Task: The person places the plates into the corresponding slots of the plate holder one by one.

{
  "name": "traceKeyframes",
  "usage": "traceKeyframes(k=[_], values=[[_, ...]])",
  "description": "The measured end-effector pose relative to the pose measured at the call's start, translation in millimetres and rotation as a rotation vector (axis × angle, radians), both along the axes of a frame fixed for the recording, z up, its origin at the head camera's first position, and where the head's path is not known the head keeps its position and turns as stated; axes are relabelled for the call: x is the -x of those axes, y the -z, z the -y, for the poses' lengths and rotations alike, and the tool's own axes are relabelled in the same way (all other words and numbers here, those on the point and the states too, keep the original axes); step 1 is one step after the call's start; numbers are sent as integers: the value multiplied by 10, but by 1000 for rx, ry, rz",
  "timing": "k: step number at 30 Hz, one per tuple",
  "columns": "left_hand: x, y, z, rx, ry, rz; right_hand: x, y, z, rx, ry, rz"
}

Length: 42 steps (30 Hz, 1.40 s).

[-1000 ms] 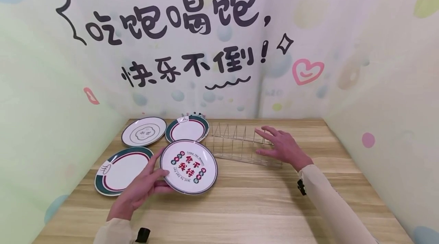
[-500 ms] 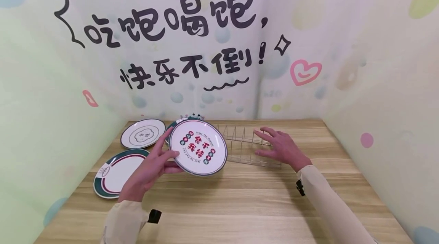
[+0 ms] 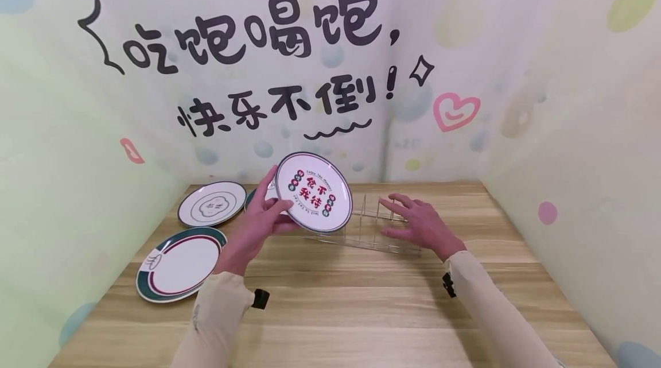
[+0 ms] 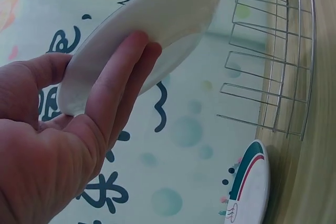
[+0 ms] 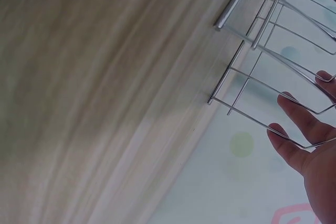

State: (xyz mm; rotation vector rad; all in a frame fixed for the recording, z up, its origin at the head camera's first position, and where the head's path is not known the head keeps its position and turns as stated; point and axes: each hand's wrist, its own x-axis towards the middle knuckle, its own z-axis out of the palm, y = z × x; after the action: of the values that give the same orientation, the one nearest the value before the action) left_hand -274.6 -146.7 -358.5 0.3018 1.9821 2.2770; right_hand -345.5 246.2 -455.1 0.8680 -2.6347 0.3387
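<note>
My left hand (image 3: 258, 224) grips a round white plate (image 3: 316, 193) by its left edge, thumb on the face and fingers underneath. Red and green lettering decorates its face, and a dark line rings the rim. The plate is raised and tilted, overlapping the left part of a wire dish rack (image 4: 313, 24) in the head view. In the left wrist view the plate's pale underside (image 4: 152, 19) rests against two extended fingers. My right hand (image 3: 426, 224) is at the rack's right end, fingers spread and fairly straight. Its fingertips (image 5: 278, 129) lie right at the wires in the right wrist view.
On the left of the wooden table (image 3: 320, 310) lie a white plate with a grey emblem (image 3: 212, 204) and a green-rimmed plate (image 3: 181, 264). Another green-rimmed plate (image 4: 252, 187) lies behind my left hand, mostly hidden in the head view. A printed curtain (image 3: 232, 92) closes the back.
My left hand has lifted the lettered plate up and to the right, from over the table to in front of the rack. My right hand has stayed at the rack's right end.
</note>
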Motion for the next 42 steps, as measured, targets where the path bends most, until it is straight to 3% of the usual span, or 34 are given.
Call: traceKeyframes(k=[9,18,30,42], values=[[197,-1,-175,49,-102,-42,-3,5,42,8,-19,-20],[268,20,-379,115,-105,-79,2,-3,48,13,-8,-26],[344,145,-605,211,-91,-88,-4,2,56,7,13,21],[341,61,-872,335,-87,-164,2,4,29,14,15,2]])
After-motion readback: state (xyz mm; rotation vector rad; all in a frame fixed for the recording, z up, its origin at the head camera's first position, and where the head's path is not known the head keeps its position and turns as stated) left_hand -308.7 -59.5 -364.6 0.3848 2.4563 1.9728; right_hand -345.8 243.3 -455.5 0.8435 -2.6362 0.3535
